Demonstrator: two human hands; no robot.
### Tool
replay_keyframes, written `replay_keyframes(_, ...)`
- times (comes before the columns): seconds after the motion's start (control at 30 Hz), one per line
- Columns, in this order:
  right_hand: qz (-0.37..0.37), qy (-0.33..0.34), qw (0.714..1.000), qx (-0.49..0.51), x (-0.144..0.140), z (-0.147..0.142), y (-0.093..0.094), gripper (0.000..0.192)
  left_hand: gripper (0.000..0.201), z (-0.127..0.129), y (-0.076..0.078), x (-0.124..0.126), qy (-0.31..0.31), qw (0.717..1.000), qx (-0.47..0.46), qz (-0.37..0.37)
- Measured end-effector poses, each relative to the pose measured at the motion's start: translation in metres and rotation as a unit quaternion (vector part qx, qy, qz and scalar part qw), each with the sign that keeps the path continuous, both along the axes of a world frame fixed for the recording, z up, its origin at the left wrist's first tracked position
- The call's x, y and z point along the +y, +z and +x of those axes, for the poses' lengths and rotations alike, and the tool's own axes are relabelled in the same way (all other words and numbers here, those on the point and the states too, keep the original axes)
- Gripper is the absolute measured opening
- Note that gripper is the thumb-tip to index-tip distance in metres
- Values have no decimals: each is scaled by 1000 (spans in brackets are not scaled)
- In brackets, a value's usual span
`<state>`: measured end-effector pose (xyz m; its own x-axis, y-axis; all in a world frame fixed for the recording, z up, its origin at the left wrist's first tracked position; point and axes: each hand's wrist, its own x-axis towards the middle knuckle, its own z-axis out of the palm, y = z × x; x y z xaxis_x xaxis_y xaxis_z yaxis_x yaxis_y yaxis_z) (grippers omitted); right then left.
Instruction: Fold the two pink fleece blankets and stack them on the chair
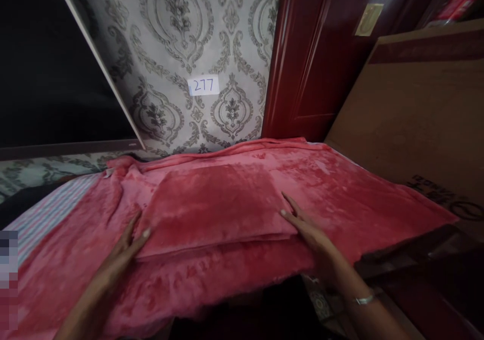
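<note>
A folded red plush cloth [215, 206] lies as a flat rectangle on top of a larger red plush blanket [340, 184] spread over a table. My left hand [130, 242] rests flat against the fold's left near corner, fingers apart. At the fold's right edge my right hand [308, 229] lies flat with its fingers spread and touching the cloth. Neither hand grips anything. A thin bracelet [363, 298] circles my right wrist.
A striped cloth [49, 211] shows at the left under the blanket. Patterned wallpaper with a paper label reading 277 [204, 85] stands behind. A dark red door [321, 53] and a large cardboard sheet [416, 113] stand at the right. A dark screen [45, 63] fills the upper left.
</note>
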<state>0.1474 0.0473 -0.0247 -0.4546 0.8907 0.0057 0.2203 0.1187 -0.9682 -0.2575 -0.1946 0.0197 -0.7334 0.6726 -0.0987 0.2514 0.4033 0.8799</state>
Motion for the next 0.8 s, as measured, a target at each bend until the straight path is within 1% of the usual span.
replay_keyframes(0.07, 47, 6, 999, 16, -11, 7, -6, 89, 101, 3, -9, -13, -15, 999, 38, 26)
replay_keyframes(0.13, 128, -2, 991, 31, -21, 11, -15, 92, 103, 10, -19, -27, -26, 995, 87, 32)
replay_keyframes(0.17, 183, -9, 983, 27, -26, 12, -20, 91, 99, 14, -24, -32, -34, 992, 116, 34)
replay_keyframes(0.23, 296, -12, 955, -5, -34, 11, -27, 79, 86, 20, -31, -36, -51, 980, 187, 36)
replay_keyframes(0.3, 377, 5, 925, -45, -39, 7, -32, 67, 70, 23, -34, -34, -70, 964, 256, 10)
replay_keyframes(0.37, 419, 16, 906, -64, -41, 0, -35, 69, 61, 21, -34, -26, -76, 946, 312, -45)
replay_keyframes(0.43, 441, 0, 895, -68, -40, -7, -37, 76, 57, 18, -34, -18, -74, 928, 355, -90)
replay_keyframes(0.5, 454, -19, 888, -73, -35, -13, -39, 79, 54, 16, -32, -11, -71, 912, 389, -103)
replay_keyframes(0.53, 460, -24, 884, -76, -31, -15, -39, 78, 52, 15, -30, -8, -71, 907, 401, -106)
replay_keyframes(0.6, 475, -20, 877, -78, -21, -16, -34, 70, 48, 12, -21, -3, -61, 901, 416, -107)
replay_keyframes(0.63, 483, -16, 872, -73, -16, -15, -27, 65, 46, 11, -13, -1, -52, 900, 421, -103)
replay_keyframes(0.67, 490, -14, 869, -67, -10, -14, -16, 60, 45, 9, -1, 2, -42, 899, 426, -92)
replay_keyframes(0.7, 495, -17, 866, -61, -4, -12, -2, 56, 44, 8, 13, 4, -33, 898, 432, -72)
replay_keyframes(0.73, 500, -26, 864, -54, 1, -9, 16, 52, 43, 6, 31, 7, -24, 896, 442, -43)
replay_keyframes(0.8, 508, -55, 858, -53, 9, -5, 60, 42, 39, 6, 74, 12, -2, 878, 478, 39)
